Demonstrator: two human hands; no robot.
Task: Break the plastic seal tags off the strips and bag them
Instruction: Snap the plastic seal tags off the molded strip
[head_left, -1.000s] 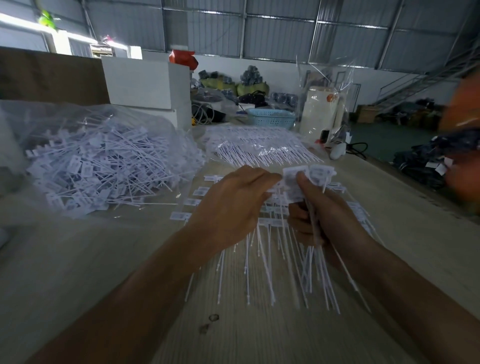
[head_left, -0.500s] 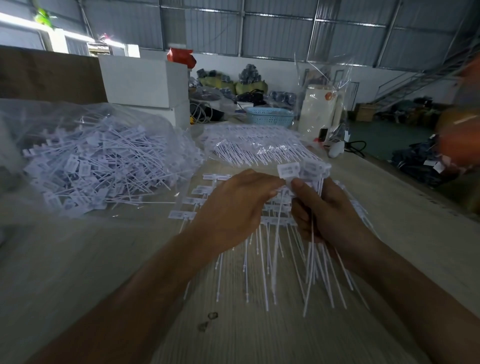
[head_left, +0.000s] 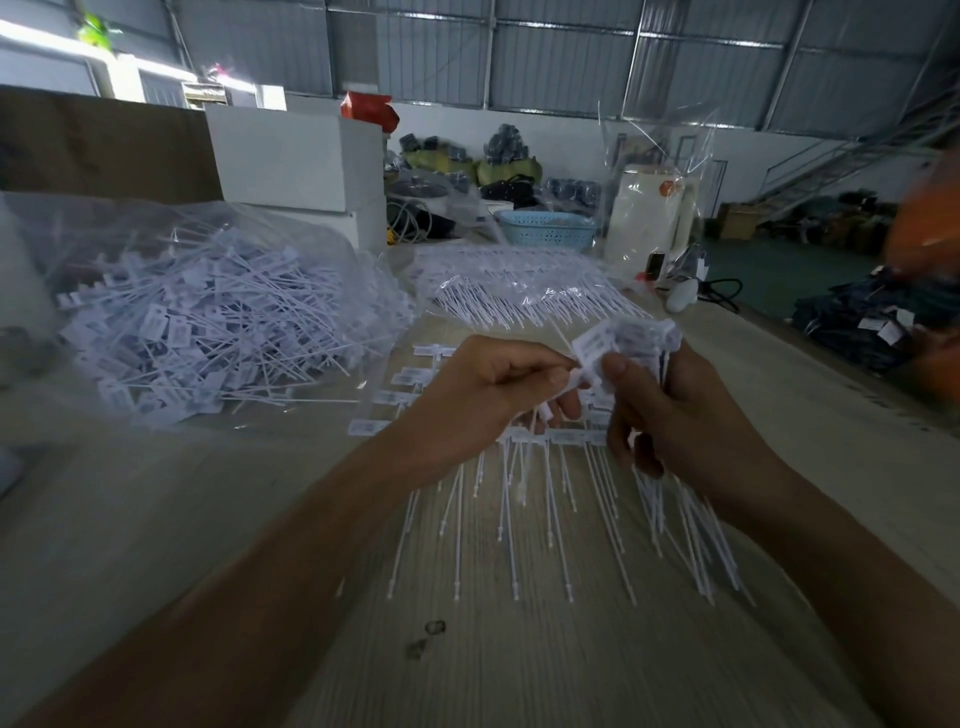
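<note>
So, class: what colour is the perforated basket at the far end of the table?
Light blue basket, seen in the head view.

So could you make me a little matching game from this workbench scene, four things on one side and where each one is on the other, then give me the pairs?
Things:
1. bundle of seal tags
2. clear bag of loose tags
3. blue basket
4. strip of tags

Places:
A. far end of the table, in the middle
B. gripped in the right hand
C. on the table, left of the left hand
D. flat on the table under both hands

Pairs: 1-B, 2-C, 3-A, 4-D
</note>
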